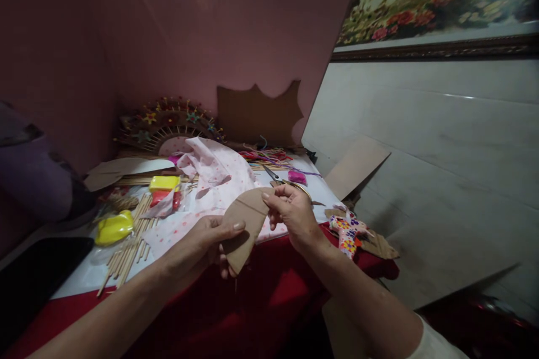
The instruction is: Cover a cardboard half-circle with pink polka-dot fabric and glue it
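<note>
— Above the red table edge, we have the cardboard piece up between both hands. Where do our fingers sit on it?

— Our left hand pinches its lower part: the thumb lies across the near face, the other fingers are curled behind, closed tight on the card. Our right hand meets its upper right corner, thumb and forefinger closed on that edge.

— Do we have anything else in the right hand?

— Scissors, we think; a gold loop shows over the knuckles and the blades point away toward the back. How far the blades are parted we cannot tell.

— And the card itself?

— It hangs in the air, tilted, its rounded tip pointing down past our left fingers, a pencil line across its middle. It touches nothing on the table.

— What lies just behind it?

— A pink dotted cloth, yellow packets on wooden sticks to the left, a flowered cutout to the right, and a big notched cardboard sheet leaning on the pink wall.
</note>
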Motion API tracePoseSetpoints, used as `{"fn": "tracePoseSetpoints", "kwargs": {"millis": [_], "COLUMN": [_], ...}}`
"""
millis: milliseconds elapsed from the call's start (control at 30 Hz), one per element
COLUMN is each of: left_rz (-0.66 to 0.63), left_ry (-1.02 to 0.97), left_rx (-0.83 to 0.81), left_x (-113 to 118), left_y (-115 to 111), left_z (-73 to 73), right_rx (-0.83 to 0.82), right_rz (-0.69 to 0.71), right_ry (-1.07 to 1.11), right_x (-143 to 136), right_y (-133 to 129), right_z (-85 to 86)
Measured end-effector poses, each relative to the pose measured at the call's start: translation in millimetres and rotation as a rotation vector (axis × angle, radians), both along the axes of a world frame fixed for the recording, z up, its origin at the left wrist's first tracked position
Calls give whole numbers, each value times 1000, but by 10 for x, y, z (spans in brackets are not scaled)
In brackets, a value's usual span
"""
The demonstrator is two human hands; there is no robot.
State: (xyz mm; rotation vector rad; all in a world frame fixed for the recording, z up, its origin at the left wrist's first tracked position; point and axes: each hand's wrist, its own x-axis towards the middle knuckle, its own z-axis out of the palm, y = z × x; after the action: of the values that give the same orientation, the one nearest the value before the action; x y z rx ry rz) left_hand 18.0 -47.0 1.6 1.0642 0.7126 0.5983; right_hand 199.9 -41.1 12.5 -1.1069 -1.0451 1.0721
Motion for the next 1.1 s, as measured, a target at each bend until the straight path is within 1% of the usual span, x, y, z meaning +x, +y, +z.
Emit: {"fn": "tracePoseSetpoints", "kwargs": {"millis": [100, 233, 333, 533, 667, 767, 833, 900, 967, 1000, 1100], "left_rz": [-37, 24, 67, 74, 112, 135, 200, 332, 425, 440, 414], "left_ry": [-11, -15, -33, -119, -131, -90, -21, 67, 133, 154, 198], "left_rx": [-37, -109, -130, -157, -187, -224, -168, -15, 159, 231, 381], "left_x": [-2, -17, -22, -8, 6, 20, 30, 43, 57, 64, 78], "left_y": [18, 51, 65, 81, 93, 92, 82, 65, 44, 35, 21], "left_z": [-16, -8, -2, -30, -40, -42, -38, -26, -9, -2, -1], "right_rx": [-7, -10, -8, 96, 83, 69, 65, 59, 51, 46, 25], "right_rz": [-51, -89, -95, -162, -170, -162, -176, -205, -242, -255, -258], "right_ry": [16, 54, 55, 4, 17, 15, -22, -42, -37, -31, 0], "right_x": [10, 30, 35, -19, -41, -18, 2, 9, -2, -14, -55], "right_y": [2, 5, 0, -34, -68, -68, -54, -40, -38, -43, -79], "right_z": [-12, -39, -71, -162, -168, -159, -168, -190, -214, -224, -231]}}
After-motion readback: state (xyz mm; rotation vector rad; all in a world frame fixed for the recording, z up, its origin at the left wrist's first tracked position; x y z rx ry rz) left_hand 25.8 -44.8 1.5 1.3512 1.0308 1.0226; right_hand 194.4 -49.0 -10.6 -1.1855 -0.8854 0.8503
